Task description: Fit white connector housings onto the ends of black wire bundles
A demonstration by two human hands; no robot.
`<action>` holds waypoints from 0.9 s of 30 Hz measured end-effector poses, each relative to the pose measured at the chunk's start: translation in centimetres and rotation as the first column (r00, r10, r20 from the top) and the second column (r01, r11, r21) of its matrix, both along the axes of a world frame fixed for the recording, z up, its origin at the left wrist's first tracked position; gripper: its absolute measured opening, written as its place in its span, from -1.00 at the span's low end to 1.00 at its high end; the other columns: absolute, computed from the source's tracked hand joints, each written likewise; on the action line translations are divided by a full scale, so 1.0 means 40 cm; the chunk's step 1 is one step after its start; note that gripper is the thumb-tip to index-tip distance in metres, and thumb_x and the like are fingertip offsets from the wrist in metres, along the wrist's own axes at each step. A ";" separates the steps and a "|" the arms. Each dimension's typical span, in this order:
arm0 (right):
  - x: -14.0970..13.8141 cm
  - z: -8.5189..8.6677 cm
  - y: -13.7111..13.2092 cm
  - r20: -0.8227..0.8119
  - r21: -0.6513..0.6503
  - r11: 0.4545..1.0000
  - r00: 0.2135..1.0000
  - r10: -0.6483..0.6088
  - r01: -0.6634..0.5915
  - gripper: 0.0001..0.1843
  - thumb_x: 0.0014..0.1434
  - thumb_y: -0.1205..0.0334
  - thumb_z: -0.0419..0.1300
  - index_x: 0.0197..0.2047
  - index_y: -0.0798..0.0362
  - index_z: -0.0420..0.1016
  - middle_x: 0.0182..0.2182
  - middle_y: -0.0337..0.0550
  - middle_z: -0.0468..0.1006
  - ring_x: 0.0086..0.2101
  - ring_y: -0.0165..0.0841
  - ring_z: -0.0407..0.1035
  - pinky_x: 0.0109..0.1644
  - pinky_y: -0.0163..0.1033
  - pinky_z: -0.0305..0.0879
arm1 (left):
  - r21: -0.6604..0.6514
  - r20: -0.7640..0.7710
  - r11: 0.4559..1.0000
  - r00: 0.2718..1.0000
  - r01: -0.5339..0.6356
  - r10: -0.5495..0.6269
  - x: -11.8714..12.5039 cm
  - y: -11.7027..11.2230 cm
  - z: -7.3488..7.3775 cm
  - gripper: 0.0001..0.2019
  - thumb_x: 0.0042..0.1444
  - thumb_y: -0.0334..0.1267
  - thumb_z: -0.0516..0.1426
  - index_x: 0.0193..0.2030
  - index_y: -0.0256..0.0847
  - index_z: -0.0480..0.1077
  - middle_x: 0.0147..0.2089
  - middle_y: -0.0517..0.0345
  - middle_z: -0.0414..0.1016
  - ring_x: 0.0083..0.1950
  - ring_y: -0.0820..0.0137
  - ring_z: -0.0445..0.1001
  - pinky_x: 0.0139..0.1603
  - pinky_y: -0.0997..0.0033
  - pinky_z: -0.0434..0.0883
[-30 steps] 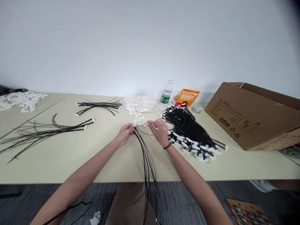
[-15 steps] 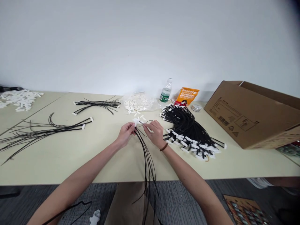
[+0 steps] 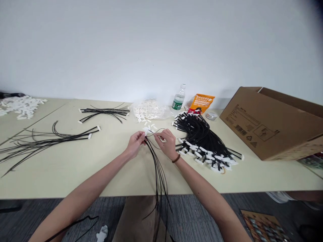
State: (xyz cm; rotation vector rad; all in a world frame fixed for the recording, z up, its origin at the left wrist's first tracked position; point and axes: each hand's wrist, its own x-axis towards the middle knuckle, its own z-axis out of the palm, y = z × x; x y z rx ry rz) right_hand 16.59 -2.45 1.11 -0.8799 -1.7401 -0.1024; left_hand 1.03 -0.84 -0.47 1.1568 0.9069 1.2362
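Observation:
My left hand is closed on a white connector, held between thumb and fingers above the middle of the table. From this connector a bundle of thin black wires hangs down past the table's front edge. In a pinch, my right hand holds one black wire close to the connector's right side. A loop of that wire curves around my right fingers. Whether the wire's tip is inside the connector I cannot tell. Loose white connectors lie just behind my hands.
A pile of black cables with white connectors lies right of my right hand. Behind stand a clear bag of white connectors, a water bottle and an orange packet. A cardboard box is at right; wire bundles lie left.
Hardly anything differs. Both hands stay in the same place with the connector and wire, and my right fingers shift only very slightly.

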 end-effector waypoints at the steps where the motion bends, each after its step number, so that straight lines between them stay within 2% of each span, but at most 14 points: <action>1: -0.001 0.002 -0.001 -0.018 -0.020 1.000 1.000 0.005 -0.006 -0.84 0.15 0.29 0.12 -0.47 0.06 0.40 -0.63 -0.30 0.18 -0.53 -0.45 0.08 -0.38 -0.28 0.09 | -0.002 0.000 1.000 1.000 -0.004 0.004 0.000 0.000 0.000 -0.70 -0.08 -0.03 0.17 -0.40 -0.27 0.35 -0.50 0.22 0.31 -0.47 0.54 0.28 -0.48 0.53 0.23; 11: -0.007 0.006 -0.008 -0.130 -0.181 0.982 0.991 0.038 -0.061 -0.78 0.14 0.24 0.12 -0.53 0.06 0.36 -0.66 -0.33 0.16 -0.54 -0.46 0.07 -0.39 -0.29 0.07 | 0.059 -0.055 0.997 0.997 -0.045 0.048 0.002 0.001 -0.005 -0.68 -0.09 -0.01 0.17 -0.40 -0.27 0.34 -0.54 0.23 0.32 -0.50 0.53 0.28 -0.51 0.51 0.24; 15: -0.007 0.003 -0.008 -0.115 -0.191 0.980 0.993 0.030 -0.052 -0.76 0.16 0.25 0.10 -0.54 0.06 0.33 -0.65 -0.32 0.16 -0.53 -0.45 0.08 -0.38 -0.29 0.08 | 0.078 -0.095 0.995 0.993 -0.064 0.071 0.002 0.001 -0.005 -0.70 -0.08 -0.03 0.16 -0.40 -0.26 0.34 -0.54 0.23 0.32 -0.50 0.52 0.28 -0.52 0.52 0.25; 20: -0.002 -0.004 -0.004 0.092 -0.085 0.994 0.994 -0.055 0.063 -0.82 0.18 0.29 0.04 -0.46 0.04 0.33 -0.55 -0.21 0.24 -0.43 -0.37 0.12 -0.32 -0.24 0.11 | 0.089 -0.172 0.993 0.981 -0.079 0.093 0.001 0.000 0.003 -0.74 -0.07 -0.07 0.14 -0.41 -0.26 0.33 -0.57 0.23 0.32 -0.53 0.52 0.27 -0.52 0.51 0.26; 27: 0.008 -0.004 -0.001 0.404 0.008 0.989 0.904 -0.137 0.147 -0.82 0.22 0.31 -0.04 -0.38 0.05 0.32 -0.45 -0.12 0.28 -0.34 -0.30 0.13 -0.25 -0.21 0.13 | 0.135 -0.245 0.988 0.963 -0.078 0.110 -0.005 0.004 0.006 -0.77 -0.06 -0.10 0.12 -0.42 -0.25 0.34 -0.56 0.23 0.31 -0.50 0.50 0.28 -0.51 0.49 0.27</action>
